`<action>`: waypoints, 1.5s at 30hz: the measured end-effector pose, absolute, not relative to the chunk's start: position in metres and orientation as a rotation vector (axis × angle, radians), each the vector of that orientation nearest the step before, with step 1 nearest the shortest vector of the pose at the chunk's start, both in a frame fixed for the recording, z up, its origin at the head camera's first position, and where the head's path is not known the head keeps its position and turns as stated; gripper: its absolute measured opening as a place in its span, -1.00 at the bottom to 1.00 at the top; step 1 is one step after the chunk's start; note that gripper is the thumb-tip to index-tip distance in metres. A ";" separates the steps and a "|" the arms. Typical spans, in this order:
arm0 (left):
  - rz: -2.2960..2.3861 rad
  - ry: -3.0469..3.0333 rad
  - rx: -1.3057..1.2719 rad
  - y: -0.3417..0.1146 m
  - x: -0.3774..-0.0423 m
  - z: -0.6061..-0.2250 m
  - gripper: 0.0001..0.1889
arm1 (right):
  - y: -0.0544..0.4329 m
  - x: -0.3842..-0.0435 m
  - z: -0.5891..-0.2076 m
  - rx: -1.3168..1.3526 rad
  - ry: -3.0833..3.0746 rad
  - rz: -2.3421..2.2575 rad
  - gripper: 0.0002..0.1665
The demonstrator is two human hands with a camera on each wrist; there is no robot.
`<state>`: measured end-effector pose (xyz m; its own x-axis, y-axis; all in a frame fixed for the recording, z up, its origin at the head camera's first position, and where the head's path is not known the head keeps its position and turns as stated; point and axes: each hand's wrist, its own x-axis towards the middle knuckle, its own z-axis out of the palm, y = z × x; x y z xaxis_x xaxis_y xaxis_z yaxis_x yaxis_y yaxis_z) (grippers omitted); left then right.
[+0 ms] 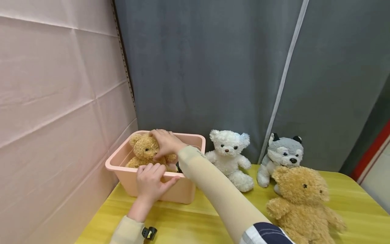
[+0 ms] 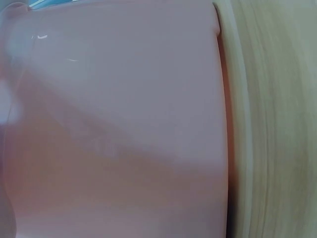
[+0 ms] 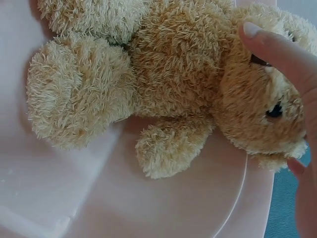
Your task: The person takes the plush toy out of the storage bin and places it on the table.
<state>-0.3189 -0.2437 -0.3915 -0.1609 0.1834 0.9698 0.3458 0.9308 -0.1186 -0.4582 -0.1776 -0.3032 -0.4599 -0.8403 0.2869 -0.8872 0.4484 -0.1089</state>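
Note:
A light brown teddy bear (image 1: 141, 149) sits inside a pink plastic bin (image 1: 179, 189) on the table's left side. My right hand (image 1: 167, 144) holds the bear's head, with the thumb over its muzzle and the fingers around the far side. From the right wrist, the teddy bear (image 3: 173, 64) shows its body, legs and one arm against the bin's inner wall (image 3: 148, 208). My left hand (image 1: 150, 183) grips the front rim, fingers hooked over it and thumb along the outside. Only the bin's smooth outer wall (image 2: 124, 109) and some table fill the left wrist view.
Right of the bin sits a white teddy bear (image 1: 230, 156), then a grey and white husky plush (image 1: 283, 152). A larger brown teddy bear (image 1: 301, 203) is at the front right, partly covering the husky. A pale wall (image 1: 61, 101) borders the left, a grey curtain (image 1: 198, 67) the back.

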 end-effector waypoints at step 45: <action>-0.127 -1.735 -0.383 -0.244 -0.321 -0.396 -0.32 | -0.180 -0.460 -0.309 1.583 -2.468 0.182 0.30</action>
